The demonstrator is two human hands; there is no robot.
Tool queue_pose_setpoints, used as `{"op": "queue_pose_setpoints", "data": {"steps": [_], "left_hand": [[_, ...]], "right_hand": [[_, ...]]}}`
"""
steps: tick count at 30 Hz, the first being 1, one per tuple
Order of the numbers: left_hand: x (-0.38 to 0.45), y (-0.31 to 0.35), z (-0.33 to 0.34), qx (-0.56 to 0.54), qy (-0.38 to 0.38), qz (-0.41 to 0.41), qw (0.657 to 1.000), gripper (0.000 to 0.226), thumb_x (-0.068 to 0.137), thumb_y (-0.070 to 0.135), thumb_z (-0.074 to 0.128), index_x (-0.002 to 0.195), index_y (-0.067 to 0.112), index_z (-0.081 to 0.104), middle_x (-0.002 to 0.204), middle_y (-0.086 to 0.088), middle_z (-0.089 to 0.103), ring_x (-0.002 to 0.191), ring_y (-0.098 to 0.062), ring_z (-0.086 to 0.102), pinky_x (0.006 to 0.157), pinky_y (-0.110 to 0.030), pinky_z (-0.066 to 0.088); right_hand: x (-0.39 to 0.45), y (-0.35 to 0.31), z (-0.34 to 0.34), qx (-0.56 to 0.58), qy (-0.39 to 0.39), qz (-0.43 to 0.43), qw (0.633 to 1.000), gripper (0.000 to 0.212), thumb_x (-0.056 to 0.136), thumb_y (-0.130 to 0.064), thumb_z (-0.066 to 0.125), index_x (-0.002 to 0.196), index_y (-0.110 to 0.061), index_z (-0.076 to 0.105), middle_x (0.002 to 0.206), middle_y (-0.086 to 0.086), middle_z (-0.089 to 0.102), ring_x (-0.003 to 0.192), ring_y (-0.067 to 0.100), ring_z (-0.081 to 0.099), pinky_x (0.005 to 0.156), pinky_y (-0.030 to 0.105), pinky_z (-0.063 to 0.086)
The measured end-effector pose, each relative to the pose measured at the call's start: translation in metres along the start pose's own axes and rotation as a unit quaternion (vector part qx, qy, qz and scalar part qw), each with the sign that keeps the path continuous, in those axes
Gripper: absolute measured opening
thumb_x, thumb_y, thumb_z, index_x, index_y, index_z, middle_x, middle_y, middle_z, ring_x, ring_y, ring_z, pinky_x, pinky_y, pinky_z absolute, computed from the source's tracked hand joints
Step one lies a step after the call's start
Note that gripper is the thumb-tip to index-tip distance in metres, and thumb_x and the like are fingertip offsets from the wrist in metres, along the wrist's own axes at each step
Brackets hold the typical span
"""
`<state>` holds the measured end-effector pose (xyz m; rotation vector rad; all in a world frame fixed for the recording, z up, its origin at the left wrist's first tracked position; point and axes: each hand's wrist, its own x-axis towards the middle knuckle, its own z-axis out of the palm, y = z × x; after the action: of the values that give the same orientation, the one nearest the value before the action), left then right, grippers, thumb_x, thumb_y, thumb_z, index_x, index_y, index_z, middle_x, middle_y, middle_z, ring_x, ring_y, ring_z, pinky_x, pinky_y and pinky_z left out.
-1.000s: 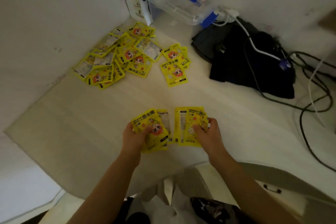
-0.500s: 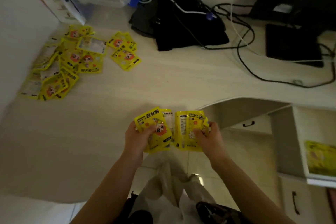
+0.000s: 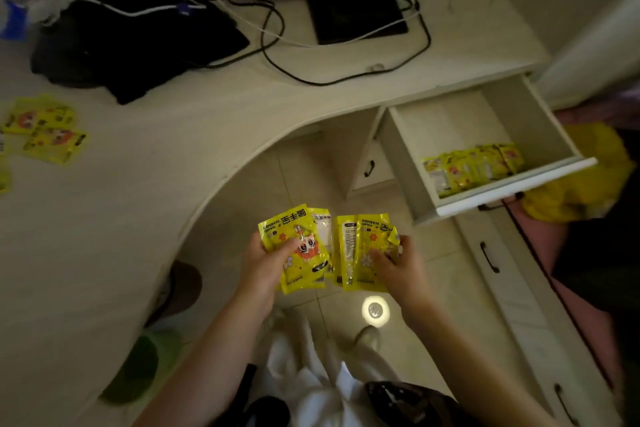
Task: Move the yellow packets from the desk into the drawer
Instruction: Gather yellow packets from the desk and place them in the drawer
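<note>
Head view shows the left hand point(image 3: 258, 262) and right hand point(image 3: 398, 262) each gripping a loose fan of yellow packets point(image 3: 298, 250) above the floor, well apart from the open drawer point(image 3: 512, 194). A packet may slide out, probably from the right fan, which is held only at one side.

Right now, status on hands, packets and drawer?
Left hand and right hand each grip packets. Drawer open, a row already inside. More on the desk. Path clear.
</note>
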<state>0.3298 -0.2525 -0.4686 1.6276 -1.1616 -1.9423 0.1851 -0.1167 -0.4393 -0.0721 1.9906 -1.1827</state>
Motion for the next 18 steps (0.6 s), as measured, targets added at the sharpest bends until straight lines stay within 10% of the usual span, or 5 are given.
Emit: {"op": "queue_pose_setpoints", "data": {"steps": [12,18], "left_hand": [[-0.049,-0.054,0.183,0.025,-0.082,-0.029,0.996,0.030,0.078,0.007,0.075,0.106,0.012,0.063,0.098,-0.010,0.073,0.084,-0.026,0.071,0.064,-0.036,0.058],[-0.039,-0.045,0.248,0.041,-0.111,-0.026,0.993,0.029,0.078,0.005,0.074,0.104,0.011,0.063,0.097,-0.011,0.072,0.082,-0.026,0.070,0.066,-0.037,0.057]], "right_hand": [[-0.001,0.049,-0.182,0.044,0.088,0.026,0.995,0.022,0.092,-0.014,0.057,0.107,-0.020,0.042,0.095,0.003,0.059,0.087,0.020,0.062,0.078,0.035,0.052],[0.026,0.050,-0.231,0.081,0.132,0.039,0.987,0.024,0.093,-0.013,0.057,0.112,-0.016,0.043,0.086,-0.005,0.056,0.072,0.006,0.056,0.056,0.020,0.044]]}}
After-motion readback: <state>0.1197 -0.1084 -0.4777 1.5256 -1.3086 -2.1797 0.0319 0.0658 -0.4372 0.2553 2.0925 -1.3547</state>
